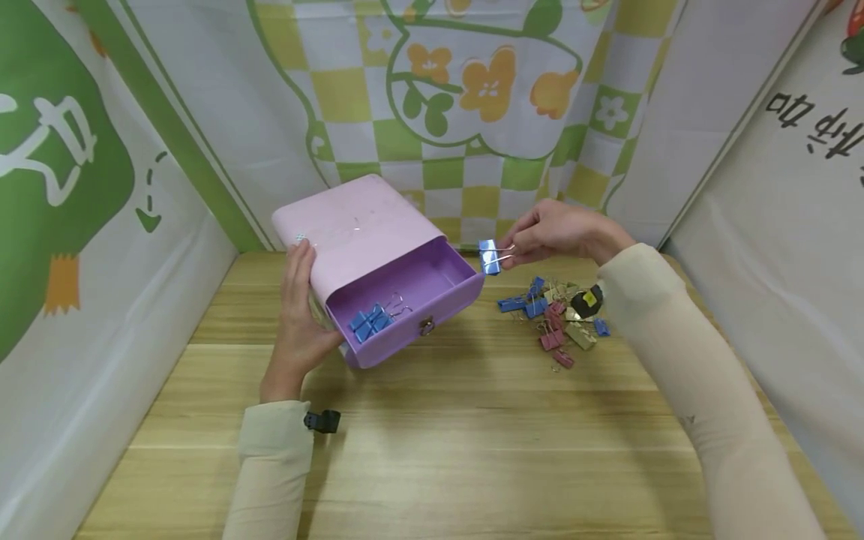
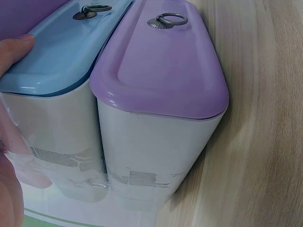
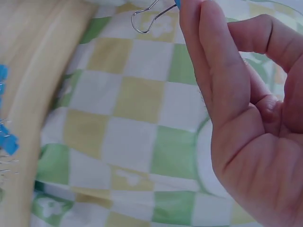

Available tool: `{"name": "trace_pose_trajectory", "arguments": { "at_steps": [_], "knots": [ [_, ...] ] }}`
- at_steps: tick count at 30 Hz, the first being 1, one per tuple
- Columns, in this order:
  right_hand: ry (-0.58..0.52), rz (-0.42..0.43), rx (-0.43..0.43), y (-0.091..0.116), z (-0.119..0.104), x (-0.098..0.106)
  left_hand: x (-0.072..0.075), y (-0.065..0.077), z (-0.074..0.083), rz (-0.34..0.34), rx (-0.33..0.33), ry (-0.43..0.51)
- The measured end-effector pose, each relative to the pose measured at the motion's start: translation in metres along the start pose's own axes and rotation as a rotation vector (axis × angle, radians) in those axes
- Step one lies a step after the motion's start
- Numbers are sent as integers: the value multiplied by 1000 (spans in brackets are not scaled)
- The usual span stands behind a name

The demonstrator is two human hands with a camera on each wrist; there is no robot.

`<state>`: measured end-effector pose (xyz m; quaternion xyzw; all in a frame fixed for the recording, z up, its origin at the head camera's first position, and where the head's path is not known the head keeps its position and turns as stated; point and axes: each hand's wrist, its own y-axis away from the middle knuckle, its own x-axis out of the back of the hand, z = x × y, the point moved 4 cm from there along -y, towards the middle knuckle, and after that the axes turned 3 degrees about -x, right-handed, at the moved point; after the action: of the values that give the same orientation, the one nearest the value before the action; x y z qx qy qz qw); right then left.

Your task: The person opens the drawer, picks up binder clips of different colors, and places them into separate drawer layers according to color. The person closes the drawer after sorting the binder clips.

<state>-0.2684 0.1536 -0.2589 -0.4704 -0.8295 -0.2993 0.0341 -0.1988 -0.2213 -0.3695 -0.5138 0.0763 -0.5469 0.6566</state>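
Note:
My left hand (image 1: 297, 330) grips the side of a pink drawer box (image 1: 364, 225), fingers along its left wall and thumb over the front. The top purple drawer (image 1: 448, 311) is pulled out, and blue binder clips (image 1: 370, 322) lie in its left corner. Below it, the left wrist view shows a closed blue drawer (image 2: 61, 56), the thumb on its edge, and another closed purple drawer (image 2: 165, 71). My right hand (image 1: 556, 229) pinches a blue binder clip (image 1: 489, 259) by its wire handles, just off the drawer's right corner. Most of that clip is cut off in the right wrist view.
A pile of blue, red and gold binder clips (image 1: 553, 334) lies on the wooden table (image 1: 472, 450), right of the box and below the right hand. Behind hangs a checkered cloth (image 1: 459, 176); white printed cloth walls (image 1: 763, 247) flank both sides.

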Motion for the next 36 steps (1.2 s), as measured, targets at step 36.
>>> {"name": "trace_pose_trajectory", "arguments": {
  "at_steps": [36],
  "knots": [
    [127, -257, 63, -23, -53, -83, 0, 1, -1, -1, 0, -6]
  ]
}}
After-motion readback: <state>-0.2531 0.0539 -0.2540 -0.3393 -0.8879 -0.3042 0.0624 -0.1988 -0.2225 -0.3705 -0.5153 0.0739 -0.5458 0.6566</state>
